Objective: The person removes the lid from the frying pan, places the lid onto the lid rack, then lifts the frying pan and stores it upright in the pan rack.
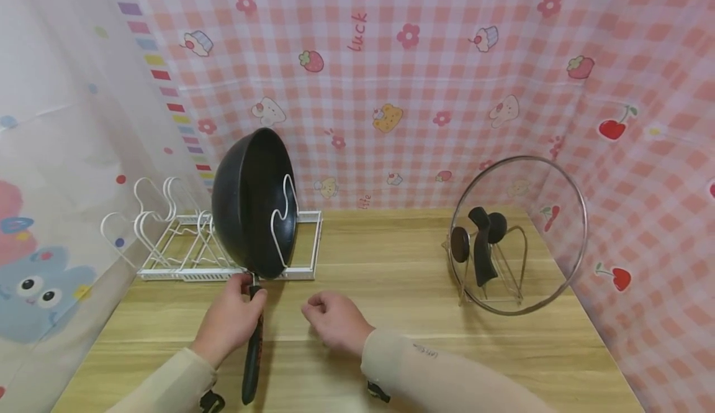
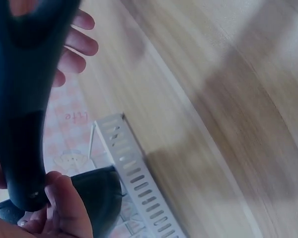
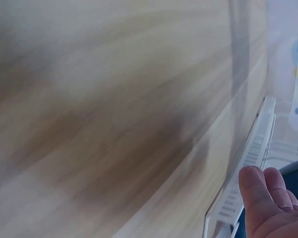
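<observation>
A black wok (image 1: 229, 195) stands on its side in the white wire rack (image 1: 298, 272), its open face turned right and its long black handle (image 1: 252, 363) pointing toward me. My left hand (image 1: 231, 317) grips the handle at its root, just below the wok, with the thumb on one side in the left wrist view. To the right of the handle, my right hand (image 1: 337, 320) hovers near the rack's front, fingers loosely curled around nothing. The right wrist view has its fingertips (image 3: 253, 186) overlapping the rack's slotted rail.
At the right a glass lid (image 1: 585, 226) with a metal rim leans on a small wire stand (image 1: 524, 258). White wire dividers (image 1: 142, 233) rise from the rack's left part. A checked cloth (image 1: 391, 77) hangs behind the wooden table (image 1: 385, 264).
</observation>
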### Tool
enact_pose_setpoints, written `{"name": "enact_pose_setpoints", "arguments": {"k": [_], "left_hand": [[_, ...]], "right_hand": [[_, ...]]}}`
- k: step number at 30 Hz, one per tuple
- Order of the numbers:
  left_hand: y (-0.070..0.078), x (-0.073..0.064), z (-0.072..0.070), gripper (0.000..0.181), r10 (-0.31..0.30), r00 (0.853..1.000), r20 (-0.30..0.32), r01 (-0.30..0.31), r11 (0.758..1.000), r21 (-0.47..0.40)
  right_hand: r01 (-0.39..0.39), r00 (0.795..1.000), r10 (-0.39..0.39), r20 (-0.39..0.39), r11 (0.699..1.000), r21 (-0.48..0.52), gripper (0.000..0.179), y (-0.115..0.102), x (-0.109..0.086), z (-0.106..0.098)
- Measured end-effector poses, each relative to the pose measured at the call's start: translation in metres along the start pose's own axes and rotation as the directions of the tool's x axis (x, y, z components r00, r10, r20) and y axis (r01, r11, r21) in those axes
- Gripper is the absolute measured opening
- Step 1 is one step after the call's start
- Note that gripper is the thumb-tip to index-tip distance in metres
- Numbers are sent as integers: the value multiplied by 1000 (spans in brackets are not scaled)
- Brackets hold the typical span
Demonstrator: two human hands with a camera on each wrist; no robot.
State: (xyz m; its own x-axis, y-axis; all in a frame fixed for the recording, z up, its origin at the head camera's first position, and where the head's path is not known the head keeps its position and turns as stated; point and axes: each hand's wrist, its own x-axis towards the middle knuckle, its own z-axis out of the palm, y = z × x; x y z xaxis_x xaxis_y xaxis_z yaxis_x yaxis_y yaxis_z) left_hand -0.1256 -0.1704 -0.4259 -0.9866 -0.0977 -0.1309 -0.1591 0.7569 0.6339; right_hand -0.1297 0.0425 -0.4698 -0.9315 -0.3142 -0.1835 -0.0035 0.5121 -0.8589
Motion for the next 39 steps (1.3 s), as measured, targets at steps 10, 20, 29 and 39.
{"name": "enact_pose_setpoints", "arguments": {"k": [10,20,29,39], "left_hand": [[2,-7,2,51,50,993,-110,-55,998,-38],[13,-17,11,35,408,811,-420,-400,910,112],[33,-12,23,50,608,724,-325,-555,794,248],[64,-5,26,74,502,864,-22,-466,818,337]], "right_hand": [[-10,998,8,-61,999,-31,43,10,1,-26],[-31,995,26,-97,998,-49,45,23,4,-50],[-32,991,23,-132,997,-74,47,26,5,-63],[-47,986,19,-165,985,-169,54,27,4,-78]]}}
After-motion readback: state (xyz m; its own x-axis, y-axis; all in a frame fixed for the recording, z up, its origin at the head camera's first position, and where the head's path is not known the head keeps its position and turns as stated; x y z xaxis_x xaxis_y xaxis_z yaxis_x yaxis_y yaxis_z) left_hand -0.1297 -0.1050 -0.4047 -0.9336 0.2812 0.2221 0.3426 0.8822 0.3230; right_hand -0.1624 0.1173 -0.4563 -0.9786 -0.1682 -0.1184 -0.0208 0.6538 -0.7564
